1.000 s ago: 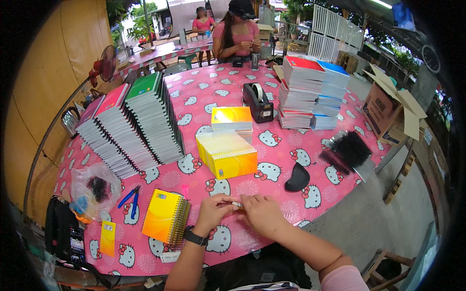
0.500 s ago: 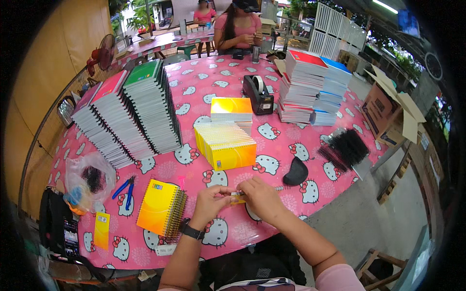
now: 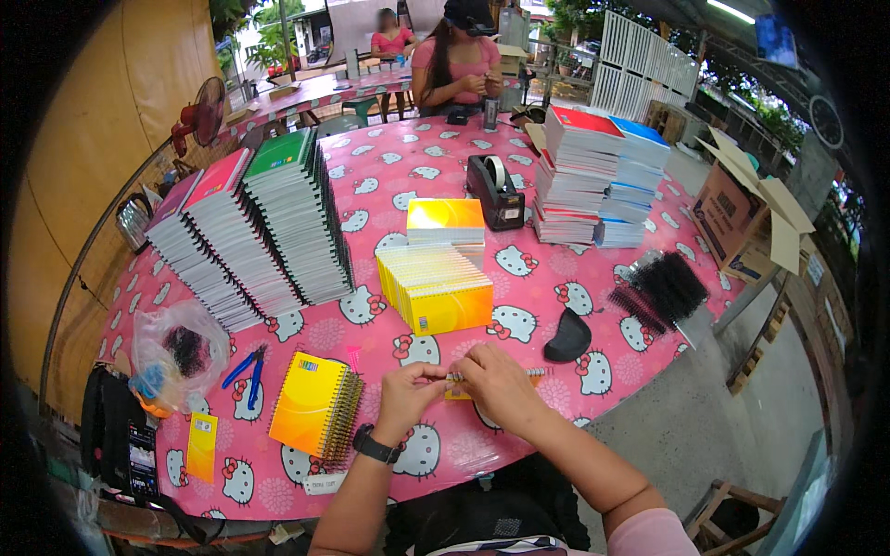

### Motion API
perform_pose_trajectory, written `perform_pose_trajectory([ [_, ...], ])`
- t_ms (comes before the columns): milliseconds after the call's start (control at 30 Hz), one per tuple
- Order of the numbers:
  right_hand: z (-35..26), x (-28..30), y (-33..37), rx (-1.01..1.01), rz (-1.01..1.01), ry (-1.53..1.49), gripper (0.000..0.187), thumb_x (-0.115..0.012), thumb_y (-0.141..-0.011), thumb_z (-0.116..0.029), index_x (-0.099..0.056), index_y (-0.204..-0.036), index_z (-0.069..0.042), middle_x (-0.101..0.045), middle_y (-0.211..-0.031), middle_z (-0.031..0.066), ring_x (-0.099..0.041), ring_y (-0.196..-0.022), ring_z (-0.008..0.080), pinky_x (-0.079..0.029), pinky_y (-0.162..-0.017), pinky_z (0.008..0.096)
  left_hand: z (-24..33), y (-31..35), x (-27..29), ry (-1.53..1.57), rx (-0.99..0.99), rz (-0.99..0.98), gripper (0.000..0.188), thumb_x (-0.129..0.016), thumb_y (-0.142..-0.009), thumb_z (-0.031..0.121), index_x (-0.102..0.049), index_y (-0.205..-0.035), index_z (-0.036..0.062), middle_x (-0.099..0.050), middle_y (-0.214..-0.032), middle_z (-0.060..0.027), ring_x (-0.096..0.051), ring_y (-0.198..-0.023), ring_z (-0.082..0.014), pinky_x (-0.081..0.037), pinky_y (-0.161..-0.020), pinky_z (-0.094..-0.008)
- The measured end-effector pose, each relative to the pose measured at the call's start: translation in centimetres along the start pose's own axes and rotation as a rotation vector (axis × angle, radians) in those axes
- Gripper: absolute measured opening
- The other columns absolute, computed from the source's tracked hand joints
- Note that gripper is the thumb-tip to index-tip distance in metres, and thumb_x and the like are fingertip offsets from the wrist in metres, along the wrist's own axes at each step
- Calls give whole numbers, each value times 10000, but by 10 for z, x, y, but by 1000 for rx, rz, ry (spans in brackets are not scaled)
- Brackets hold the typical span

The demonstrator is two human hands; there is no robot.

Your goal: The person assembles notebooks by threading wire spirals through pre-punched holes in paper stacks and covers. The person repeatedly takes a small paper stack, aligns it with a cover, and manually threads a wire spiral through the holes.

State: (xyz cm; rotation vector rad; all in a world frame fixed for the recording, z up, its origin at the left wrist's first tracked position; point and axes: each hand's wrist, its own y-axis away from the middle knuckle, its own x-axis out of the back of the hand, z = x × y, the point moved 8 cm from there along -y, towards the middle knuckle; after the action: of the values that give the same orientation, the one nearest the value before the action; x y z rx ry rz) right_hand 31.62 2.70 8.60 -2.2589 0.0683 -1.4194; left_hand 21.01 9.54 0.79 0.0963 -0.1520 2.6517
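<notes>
Near the front edge of the table, both my hands are closed on a small yellow notebook [image 3: 456, 393]. My left hand [image 3: 411, 397] pinches its left end, with a dark watch on the wrist. Over its top edge bend the fingers of my right hand [image 3: 501, 385], hiding much of the cover. A thin spiral binding coil [image 3: 538, 372] runs along that edge and sticks out past my right hand. To the left lies a stack of coil-bound yellow notebooks [image 3: 311, 403]. Beyond my hands stands a row of yellow notebooks [image 3: 436, 296], with no coils visible on them.
Blue cutting pliers [image 3: 246, 375] and a plastic bag [image 3: 181, 347] lie left. Tall notebook stacks [image 3: 287, 222] rise behind them. A tape dispenser [image 3: 496, 195], a black pouch [image 3: 567, 336], black coils [image 3: 663, 287] and more book stacks [image 3: 584, 176] sit right. A co-worker [image 3: 459, 69] is across the table.
The view has tilted slightly, so the table sits a little lower. My hands stay on the small notebook; more of its yellow cover and coil shows beside my right hand.
</notes>
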Motion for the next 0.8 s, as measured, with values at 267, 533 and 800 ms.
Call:
perform_pose_trajectory([
  [267, -1, 2, -1, 38, 49, -64, 232, -629, -731, -115, -547, -932, -33, -514, -889, 138, -512, -886, 315, -429, -771, 405, 0, 0, 0, 33, -31, 8, 154, -698, -735, -14, -660, -884, -20, -669, -844, -62, -616, -767, -100, -502, -708, -231],
  [533, 2, -1, 0, 40, 67, -32, 225, -646, -747, -80, -574, -959, -52, -536, -881, 109, -539, -869, 288, -449, -719, 384, -1, 0, 0, 46, 15, 4, 155, -701, -736, -16, -654, -884, -23, -662, -845, -54, -609, -764, -94, -498, -703, -224],
  [800, 2, 1, -5, 14, 47, -162, 229, -664, -732, -155, -540, -895, -51, -518, -827, 130, -527, -823, 326, -438, -702, 417, -5, 1, 1, 111, 63, -19, 132, -675, -759, -15, -655, -889, -22, -664, -853, -60, -609, -754, -95, -493, -687, -218],
])
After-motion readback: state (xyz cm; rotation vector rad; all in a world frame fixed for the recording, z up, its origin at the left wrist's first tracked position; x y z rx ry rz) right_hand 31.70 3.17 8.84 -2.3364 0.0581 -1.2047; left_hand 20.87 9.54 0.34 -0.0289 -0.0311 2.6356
